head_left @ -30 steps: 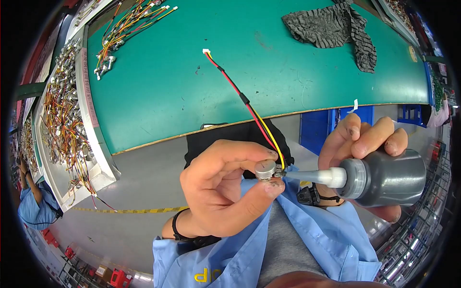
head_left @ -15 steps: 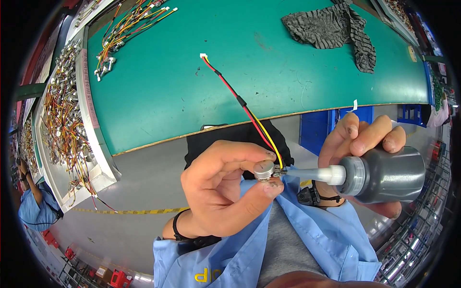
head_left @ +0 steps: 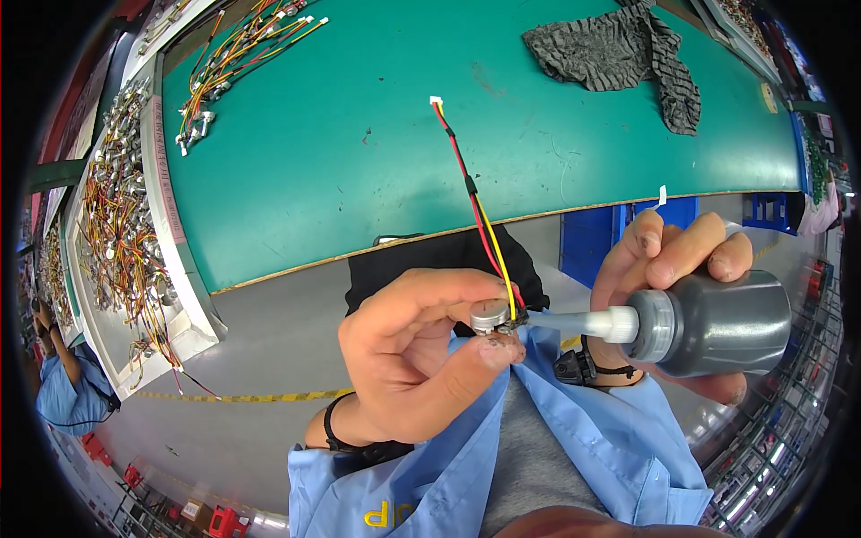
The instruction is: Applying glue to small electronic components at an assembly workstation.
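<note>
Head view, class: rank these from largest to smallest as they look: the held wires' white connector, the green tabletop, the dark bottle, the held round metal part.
1. Green tabletop
2. Dark bottle
3. Round metal part
4. White connector

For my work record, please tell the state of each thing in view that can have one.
Left hand: pinching round metal component
Right hand: gripping dark bottle
Round metal component: held, wires attached
Wires: slightly bent
Dark bottle: sideways, nozzle fitted
White connector: unplugged
Grey striped cloth: crumpled on table
Left tray: holding wired parts
</note>
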### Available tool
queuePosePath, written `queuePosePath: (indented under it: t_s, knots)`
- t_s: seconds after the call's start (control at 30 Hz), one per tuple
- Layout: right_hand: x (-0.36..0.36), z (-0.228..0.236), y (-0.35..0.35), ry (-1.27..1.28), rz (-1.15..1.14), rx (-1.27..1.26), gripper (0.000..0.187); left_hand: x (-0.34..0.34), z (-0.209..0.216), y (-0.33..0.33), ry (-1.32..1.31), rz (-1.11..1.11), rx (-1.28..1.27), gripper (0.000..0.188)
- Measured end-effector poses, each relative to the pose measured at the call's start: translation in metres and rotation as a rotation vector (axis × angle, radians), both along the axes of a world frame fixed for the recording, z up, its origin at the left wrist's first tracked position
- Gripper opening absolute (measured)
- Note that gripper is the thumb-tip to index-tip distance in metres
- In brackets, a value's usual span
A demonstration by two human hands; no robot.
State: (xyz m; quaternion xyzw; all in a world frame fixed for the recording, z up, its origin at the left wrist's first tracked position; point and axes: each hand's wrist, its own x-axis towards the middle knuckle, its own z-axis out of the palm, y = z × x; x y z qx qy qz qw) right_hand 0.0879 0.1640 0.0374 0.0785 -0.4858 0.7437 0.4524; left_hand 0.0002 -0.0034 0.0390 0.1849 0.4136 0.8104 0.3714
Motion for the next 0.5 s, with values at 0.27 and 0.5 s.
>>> queuePosePath:
  t_s: [0.27,0.5]
  knots:
    - [0.0006,-0.0005,0.0011,-0.005,-0.003,0.0,0.075,-0.0007,0.0007,0.0013,-0.026,-0.014,0.03,0.032]
    - [-0.0002,-0.0031,0.0039,-0.005,-0.002,0.026,0.075,-0.0021,-0.005,0.001,0.002,-0.04,0.076,0.031]
